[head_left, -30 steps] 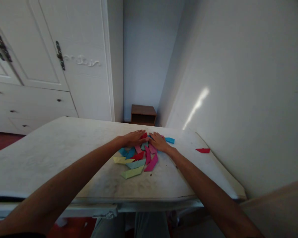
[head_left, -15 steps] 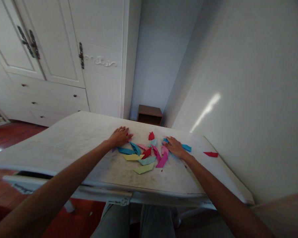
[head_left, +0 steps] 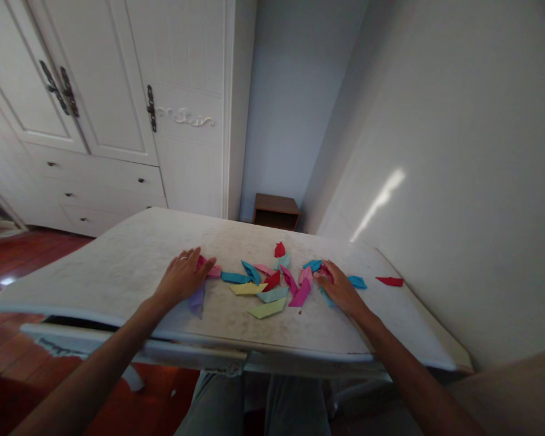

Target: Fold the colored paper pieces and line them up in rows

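Small folded paper pieces in several colours, some boat-like, lie loosely grouped on the white tabletop [head_left: 131, 254]. My left hand [head_left: 181, 278], with a ring on one finger, is at the left end of the group, fingers stretched over a pink folded paper [head_left: 213, 271]. A purple folded paper [head_left: 197, 301] lies partly under its wrist side. At the right end my right hand [head_left: 338, 284] rests with fingers slightly apart on a pink piece that they partly cover. Beside it are a blue folded paper [head_left: 312, 265] and a magenta one [head_left: 300, 293]. Yellow [head_left: 247, 289] and light green [head_left: 267, 308] pieces lie between the hands.
One red folded paper [head_left: 390, 281] lies apart near the table's right edge, by the pale wall [head_left: 472, 181]. Behind stand a white wardrobe [head_left: 191, 163] and a small brown cabinet [head_left: 277, 203]. A drawer front [head_left: 77, 341] juts out below the tabletop at left.
My left hand has moved left and towards me, uncovering pink and purple pieces. My right hand has shifted slightly right and nearer, its fingers more bent. The view has tilted a little.
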`<state>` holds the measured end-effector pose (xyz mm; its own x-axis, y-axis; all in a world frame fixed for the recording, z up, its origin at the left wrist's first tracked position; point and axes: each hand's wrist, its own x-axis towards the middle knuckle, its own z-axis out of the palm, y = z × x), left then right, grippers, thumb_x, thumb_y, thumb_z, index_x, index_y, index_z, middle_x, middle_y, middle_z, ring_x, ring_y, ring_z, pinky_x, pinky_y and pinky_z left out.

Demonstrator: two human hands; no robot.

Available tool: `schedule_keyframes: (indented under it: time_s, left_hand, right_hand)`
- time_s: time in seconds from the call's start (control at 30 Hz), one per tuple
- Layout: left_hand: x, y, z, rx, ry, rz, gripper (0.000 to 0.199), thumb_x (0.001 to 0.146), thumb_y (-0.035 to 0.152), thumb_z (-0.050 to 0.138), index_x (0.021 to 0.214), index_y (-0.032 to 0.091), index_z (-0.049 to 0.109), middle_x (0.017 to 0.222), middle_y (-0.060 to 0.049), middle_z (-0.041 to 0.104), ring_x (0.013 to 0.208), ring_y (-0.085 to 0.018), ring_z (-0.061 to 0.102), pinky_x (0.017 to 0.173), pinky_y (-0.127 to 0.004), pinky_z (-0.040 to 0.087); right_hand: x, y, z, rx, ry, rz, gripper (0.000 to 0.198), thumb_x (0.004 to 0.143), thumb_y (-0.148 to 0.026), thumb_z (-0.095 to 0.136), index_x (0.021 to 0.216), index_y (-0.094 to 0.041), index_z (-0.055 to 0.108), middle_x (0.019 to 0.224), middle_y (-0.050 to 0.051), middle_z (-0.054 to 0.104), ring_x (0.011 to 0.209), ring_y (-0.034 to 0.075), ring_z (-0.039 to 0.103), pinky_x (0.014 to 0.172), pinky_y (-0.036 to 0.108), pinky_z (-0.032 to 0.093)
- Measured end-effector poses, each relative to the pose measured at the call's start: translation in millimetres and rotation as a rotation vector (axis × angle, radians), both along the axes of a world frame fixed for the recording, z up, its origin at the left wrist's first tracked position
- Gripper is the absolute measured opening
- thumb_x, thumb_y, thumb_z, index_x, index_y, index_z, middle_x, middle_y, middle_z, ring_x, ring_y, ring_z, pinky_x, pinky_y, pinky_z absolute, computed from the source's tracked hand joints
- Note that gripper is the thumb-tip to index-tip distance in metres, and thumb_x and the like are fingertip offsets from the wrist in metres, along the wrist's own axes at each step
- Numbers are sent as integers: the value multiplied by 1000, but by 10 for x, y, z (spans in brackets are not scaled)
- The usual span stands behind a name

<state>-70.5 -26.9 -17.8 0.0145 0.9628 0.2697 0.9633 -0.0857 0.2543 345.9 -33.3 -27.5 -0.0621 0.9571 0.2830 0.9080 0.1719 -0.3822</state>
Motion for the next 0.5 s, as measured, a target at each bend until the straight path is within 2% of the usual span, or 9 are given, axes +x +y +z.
schedule_keyframes:
  time_s: [0.13, 0.23, 0.37, 0.5]
  left_hand:
    - [25, -338, -43, -3, -57, 14, 81, 90, 61, 28, 145, 2, 29, 148, -24, 38, 141, -35, 29, 111, -49, 29]
    - [151, -563, -49, 22, -45, -75, 85, 87, 65, 33, 149, 7, 25, 153, -20, 31, 144, -33, 21, 112, -50, 28]
    - [419, -700, -37, 49, 53, -199, 89, 80, 72, 42, 147, 13, 34, 154, -17, 29, 145, -34, 15, 115, -52, 22]
    - [712, -663, 15, 6, 92, -216, 83, 83, 71, 39, 144, 15, 39, 154, -18, 28, 145, -36, 16, 114, -56, 20]
  right_hand:
    - [85, -175, -84, 47, -85, -117, 58, 89, -53, 41, 136, -20, 50, 144, 15, 45, 136, 34, 36, 109, 57, 26]
    - [111, -265, -140, 49, -112, -148, 59, 91, -54, 35, 136, -19, 49, 143, 15, 46, 136, 33, 36, 109, 58, 26]
    - [28, -333, -162, 67, -111, -90, 60, 93, -56, 30, 138, -21, 48, 142, 14, 47, 136, 31, 36, 110, 55, 28]
    - [-163, -386, -150, 68, -115, -56, 63, 93, -56, 31, 139, -16, 47, 144, 17, 44, 137, 31, 35, 112, 53, 26]
